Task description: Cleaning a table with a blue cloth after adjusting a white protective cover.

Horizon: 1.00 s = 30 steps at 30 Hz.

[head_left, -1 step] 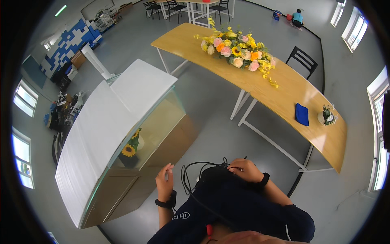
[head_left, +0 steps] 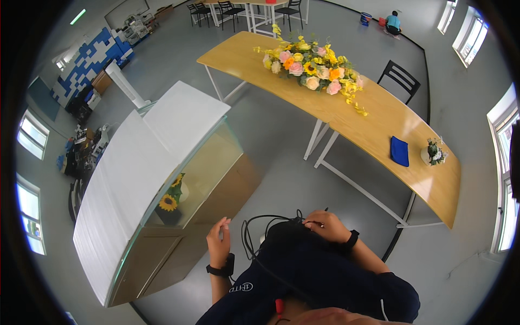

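My left hand (head_left: 219, 244) is raised beside a white-topped glass display cabinet (head_left: 151, 135), fingers loosely curved and apart, holding nothing. My right hand (head_left: 327, 226) pinches a thin black cable or connector at my waist, where looped black cables (head_left: 250, 236) hang over my dark clothing. Sunflowers (head_left: 168, 202) show behind the cabinet's glass, above its brown lower part.
A curved wooden table (head_left: 227, 51) ahead bears a large flower arrangement (head_left: 309, 67), a blue cloth (head_left: 399, 151) and a small potted plant (head_left: 433, 153). A black chair (head_left: 400, 76) stands behind it. A person (head_left: 392, 23) crouches at the far wall beside buckets (head_left: 365, 19).
The room and furniture sit slightly further left in the picture, as from a small head movement. My hands are in about the same place.
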### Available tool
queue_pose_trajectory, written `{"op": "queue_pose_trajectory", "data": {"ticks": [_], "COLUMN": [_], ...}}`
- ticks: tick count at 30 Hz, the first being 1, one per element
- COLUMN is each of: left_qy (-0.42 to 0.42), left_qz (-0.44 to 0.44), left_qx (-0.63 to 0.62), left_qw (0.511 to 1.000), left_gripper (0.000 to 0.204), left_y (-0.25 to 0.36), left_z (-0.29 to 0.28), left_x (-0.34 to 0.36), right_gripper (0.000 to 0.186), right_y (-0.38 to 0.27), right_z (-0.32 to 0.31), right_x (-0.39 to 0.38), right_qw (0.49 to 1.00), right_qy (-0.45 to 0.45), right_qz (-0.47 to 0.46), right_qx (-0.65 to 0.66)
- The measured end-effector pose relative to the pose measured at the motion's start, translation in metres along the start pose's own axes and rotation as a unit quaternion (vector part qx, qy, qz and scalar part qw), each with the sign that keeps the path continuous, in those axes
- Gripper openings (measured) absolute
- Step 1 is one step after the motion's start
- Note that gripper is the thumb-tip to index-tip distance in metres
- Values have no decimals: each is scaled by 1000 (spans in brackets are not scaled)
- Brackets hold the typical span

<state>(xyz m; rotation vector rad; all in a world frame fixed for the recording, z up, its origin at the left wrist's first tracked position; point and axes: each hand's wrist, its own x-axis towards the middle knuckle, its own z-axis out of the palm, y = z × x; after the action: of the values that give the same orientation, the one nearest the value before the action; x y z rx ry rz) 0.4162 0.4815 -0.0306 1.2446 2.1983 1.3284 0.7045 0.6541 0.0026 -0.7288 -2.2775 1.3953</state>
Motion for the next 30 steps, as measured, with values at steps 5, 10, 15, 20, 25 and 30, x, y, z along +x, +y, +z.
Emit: {"op": "queue_pose_trajectory", "data": {"ticks": [5, 10, 15, 20, 25, 30], "left_qy": [-19, -62, -103, -158, -201, -242], "left_qz": [-1, 6, 47, 49, 68, 105], "left_qx": [-77, -70, -16, -17, -6, -1], "left_qw": [997, 996, 993, 986, 977, 965], "left_gripper": [19, 12, 12, 18, 14, 13], "left_y": [48, 81, 100, 131, 138, 141], "left_z": [71, 126, 174, 224, 261, 296], "left_x": [20, 31, 37, 37, 60, 100], "right_gripper": [22, 25, 20, 14, 10, 7], "right_y": [23, 60, 90, 120, 142, 158], "right_z": [-54, -103, -147, -180, -198, -203], "right_x": [-36, -63, -89, -112, -128, -137], "right_qw": [990, 974, 961, 951, 922, 887], "right_qy": [109, 211, 254, 282, 358, 407], "right_qz": [94, 78, 102, 103, 120, 206], "right_qx": [14, 15, -28, -78, -83, -67]}}
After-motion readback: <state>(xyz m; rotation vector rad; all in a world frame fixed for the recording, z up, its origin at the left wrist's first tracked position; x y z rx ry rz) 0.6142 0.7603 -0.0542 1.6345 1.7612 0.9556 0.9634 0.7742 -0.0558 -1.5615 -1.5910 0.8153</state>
